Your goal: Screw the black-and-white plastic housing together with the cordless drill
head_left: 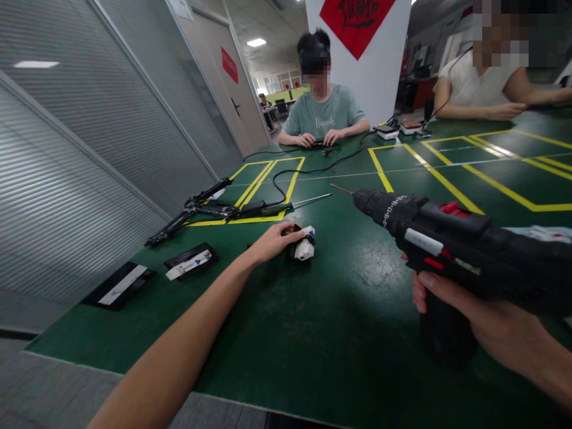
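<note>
The small white-and-black block (305,247) sits on the matte green desk (339,345) at the fingertips of the left hand (274,241), the nearer of the two; thumb and fingers close around its dark side, leaving the white end exposed to the right. The right hand (491,328) wraps the grip of a bulky black plastic power drill (451,238) with red switches and a ribbed, numbered collar. The drill's long axis runs leftward across the view, and its thin, copper-toned metal bit (342,189) shows above and to the right of the block, apart from it and not aimed straight at it. The block is compact, smooth and angular on its pale faces; its own long axis is hard to tell under the fingers. Left of the forearm lie two flat black pieces with white strips, the nearer (118,286) broad and the farther (191,262) smaller, blue-marked.
</note>
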